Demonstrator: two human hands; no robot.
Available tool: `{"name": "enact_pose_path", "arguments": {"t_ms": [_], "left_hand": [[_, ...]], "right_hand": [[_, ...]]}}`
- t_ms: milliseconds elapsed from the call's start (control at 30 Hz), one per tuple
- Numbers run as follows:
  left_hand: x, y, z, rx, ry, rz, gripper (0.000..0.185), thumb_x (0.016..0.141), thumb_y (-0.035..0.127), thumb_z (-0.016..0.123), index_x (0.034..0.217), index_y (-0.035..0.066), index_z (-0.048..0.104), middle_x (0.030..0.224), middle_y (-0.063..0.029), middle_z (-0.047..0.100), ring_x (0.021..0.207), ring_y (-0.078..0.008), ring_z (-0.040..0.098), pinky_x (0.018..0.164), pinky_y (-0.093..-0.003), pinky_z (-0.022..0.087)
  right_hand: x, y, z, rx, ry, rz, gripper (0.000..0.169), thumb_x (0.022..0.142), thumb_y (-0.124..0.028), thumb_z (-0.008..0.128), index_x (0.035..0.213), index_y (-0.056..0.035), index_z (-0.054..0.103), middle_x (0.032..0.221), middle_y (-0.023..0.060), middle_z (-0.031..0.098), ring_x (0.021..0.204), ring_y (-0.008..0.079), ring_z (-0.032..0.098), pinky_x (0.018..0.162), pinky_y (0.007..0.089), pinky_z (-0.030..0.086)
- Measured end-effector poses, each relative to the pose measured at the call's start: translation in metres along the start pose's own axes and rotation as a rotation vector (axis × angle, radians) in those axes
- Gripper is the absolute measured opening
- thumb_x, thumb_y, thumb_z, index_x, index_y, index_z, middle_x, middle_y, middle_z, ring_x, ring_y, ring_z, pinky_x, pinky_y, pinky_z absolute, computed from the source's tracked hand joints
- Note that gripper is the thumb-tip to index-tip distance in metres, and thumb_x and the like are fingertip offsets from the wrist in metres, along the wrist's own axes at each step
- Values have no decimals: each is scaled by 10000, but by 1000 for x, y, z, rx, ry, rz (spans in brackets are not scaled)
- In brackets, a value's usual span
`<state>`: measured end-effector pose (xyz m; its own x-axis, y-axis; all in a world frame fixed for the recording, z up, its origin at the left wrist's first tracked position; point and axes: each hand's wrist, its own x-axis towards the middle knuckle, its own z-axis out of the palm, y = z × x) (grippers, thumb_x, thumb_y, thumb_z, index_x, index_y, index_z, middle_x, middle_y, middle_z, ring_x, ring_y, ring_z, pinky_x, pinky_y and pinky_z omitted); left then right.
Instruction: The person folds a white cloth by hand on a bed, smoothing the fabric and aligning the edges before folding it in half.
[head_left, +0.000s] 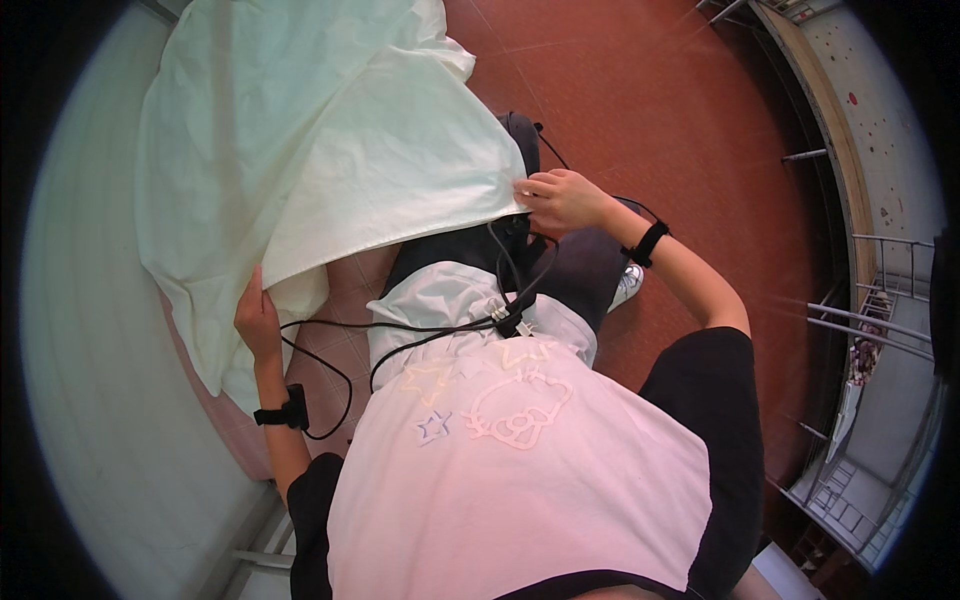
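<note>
A large pale green-white cloth (337, 150), perhaps a sheet or cover, is spread out before me, its stitched hem stretched between my two hands. At the hem's near left corner, my left hand (259, 319) pinches the fabric with the thumb on top. My right hand (559, 199) grips the other corner above my dark-trousered leg (574, 262). Between the hands the hem hangs in a slight curve. Folds of the cloth fall to the left and pile up towards the far side. What lies under the cloth is hidden.
Black cables (420, 326) run from a wristband (281, 409) on my left arm across my lap. A pale wall (97, 300) rises close on the left. Pink tiles (330, 360) lie beneath the cloth, and red-brown floor (675, 112) extends right towards metal-framed bunk beds (855, 150).
</note>
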<state>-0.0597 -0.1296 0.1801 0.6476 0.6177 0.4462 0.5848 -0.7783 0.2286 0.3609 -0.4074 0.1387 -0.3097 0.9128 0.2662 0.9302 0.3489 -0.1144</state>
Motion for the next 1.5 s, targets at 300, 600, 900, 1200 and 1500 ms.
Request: {"name": "enact_pose_path", "arguments": {"t_ms": [300, 600, 900, 1200, 1500], "left_hand": [[3, -5, 3, 0, 20, -71, 343, 770, -21, 508, 1097, 60, 575, 899, -152, 621, 728, -258, 598, 656, -325, 465], [28, 50, 3, -371, 131, -269, 239, 737, -10, 554, 971, 32, 586, 876, -128, 602, 750, -242, 587, 662, -295, 457], [27, 90, 25, -216, -53, 110, 211, 630, -4, 563, 836, 44, 566, 838, -112, 574, 757, -308, 534, 645, -367, 446], [14, 14, -26, 141, 192, -60, 165, 620, -20, 537, 765, 37, 592, 771, -88, 588, 736, -278, 506, 668, -368, 395], [-33, -82, -67, 416, 316, -382, 218, 627, -43, 554, 812, 57, 609, 798, -90, 602, 759, -294, 525, 676, -377, 416]], "right_hand": [[2, 3, 8, -203, 123, -106, 168, 722, -128, 541, 882, -83, 564, 939, 14, 564, 828, 139, 554, 710, 264, 437], [8, 40, -102, -218, 686, 349, 212, 741, 12, 598, 946, -38, 609, 872, 86, 644, 787, 217, 626, 657, 293, 496], [2, 39, -185, -112, 1167, 568, 195, 841, 11, 514, 1024, 28, 581, 959, 111, 632, 896, 154, 595, 797, 257, 462], [-13, 39, -189, 58, 1375, 664, 197, 860, -7, 493, 1035, 49, 564, 1029, 123, 595, 925, 165, 570, 817, 268, 467], [-24, 55, -190, 97, 1508, 719, 216, 856, -72, 527, 1033, 44, 570, 1004, 102, 603, 867, 144, 577, 798, 256, 471]]}}
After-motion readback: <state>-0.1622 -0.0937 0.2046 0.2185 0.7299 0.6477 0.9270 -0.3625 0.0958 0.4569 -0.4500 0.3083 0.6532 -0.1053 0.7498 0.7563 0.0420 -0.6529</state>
